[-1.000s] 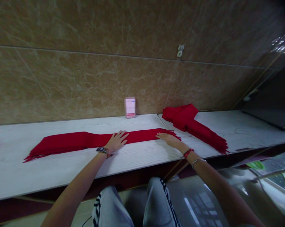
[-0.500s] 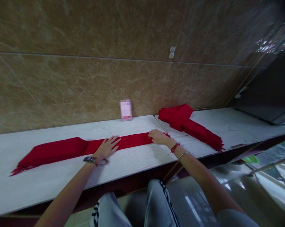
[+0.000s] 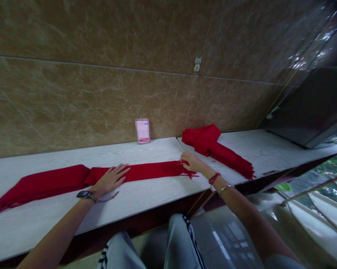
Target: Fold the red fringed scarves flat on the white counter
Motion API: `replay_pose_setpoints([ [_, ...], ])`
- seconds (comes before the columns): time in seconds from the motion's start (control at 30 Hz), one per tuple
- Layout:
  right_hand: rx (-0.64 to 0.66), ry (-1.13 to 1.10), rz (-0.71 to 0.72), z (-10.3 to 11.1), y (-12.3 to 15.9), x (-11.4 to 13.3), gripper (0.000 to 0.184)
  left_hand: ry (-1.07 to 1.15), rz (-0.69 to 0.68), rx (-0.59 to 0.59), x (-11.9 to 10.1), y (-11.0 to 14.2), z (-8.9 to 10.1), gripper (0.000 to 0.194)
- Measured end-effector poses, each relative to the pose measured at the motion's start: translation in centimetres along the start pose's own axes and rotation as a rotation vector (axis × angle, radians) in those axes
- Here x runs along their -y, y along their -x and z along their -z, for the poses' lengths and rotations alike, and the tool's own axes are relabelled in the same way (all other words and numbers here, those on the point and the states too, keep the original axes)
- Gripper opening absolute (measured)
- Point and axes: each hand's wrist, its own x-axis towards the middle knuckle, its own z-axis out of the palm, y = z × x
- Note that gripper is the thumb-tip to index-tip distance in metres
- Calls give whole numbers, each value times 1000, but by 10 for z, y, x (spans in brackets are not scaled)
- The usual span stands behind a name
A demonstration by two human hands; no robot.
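Note:
A long red scarf (image 3: pixel 151 171) lies flattened along the white counter, with loose fringe at its right end. Toward the left it runs into a thicker folded red part (image 3: pixel 53 182), also fringed; whether both are one piece I cannot tell. My left hand (image 3: pixel 110 180) rests palm down across the scarf, fingers spread. At the fringed right end, my right hand (image 3: pixel 193 163) has its fingers curled in, closed on the fringe. Those fingertips are partly hidden. Beyond it lies another red scarf (image 3: pixel 213 144), folded over itself, its fringe pointing to the front right.
The white counter (image 3: pixel 134 207) runs along a brown marbled wall (image 3: pixel 95 97). A blurred-out pink and white card or phone (image 3: pixel 143 130) leans on the wall. A dark box-like appliance (image 3: pixel 311 108) stands at the right end, and a green basin (image 3: pixel 283 187) shows below right.
My right hand has moved out to the scarf's right end, where the fringe now lies spread. My left hand has slid left along the cloth. The view has shifted slightly right.

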Motion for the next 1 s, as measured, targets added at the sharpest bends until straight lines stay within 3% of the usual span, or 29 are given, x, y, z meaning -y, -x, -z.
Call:
replay_pose_setpoints([
  [0.13, 206, -5, 132, -16, -16, 6, 15, 2, 18, 7, 0, 2, 1, 47],
  [0.27, 279, 98, 68, 1, 21, -29, 16, 16, 27, -7, -1, 2, 1, 48],
  [0.33, 219, 120, 13, 15, 39, -36, 18, 21, 30, -17, 0, 2, 0, 48],
  [0.43, 53, 48, 42, 20, 36, -14, 15, 28, 32, -28, 1, 2, -2, 48],
  [0.5, 38, -21, 164, 10, 20, 10, 14, 31, 32, -33, 1, 2, -3, 47],
  [0.6, 146, -49, 281, -9, 4, 27, 16, 35, 36, -38, 1, 2, -3, 47],
  [0.7, 226, -4, 248, -11, 19, 8, 19, 38, 46, -37, 0, 3, -1, 47],
  [0.87, 239, 114, 146, 25, 63, -34, 18, 47, 56, -33, -4, 3, 4, 47],
  [1.0, 61, 98, 72, 31, 41, -11, 16, 59, 50, -42, -3, 2, 3, 46],
])
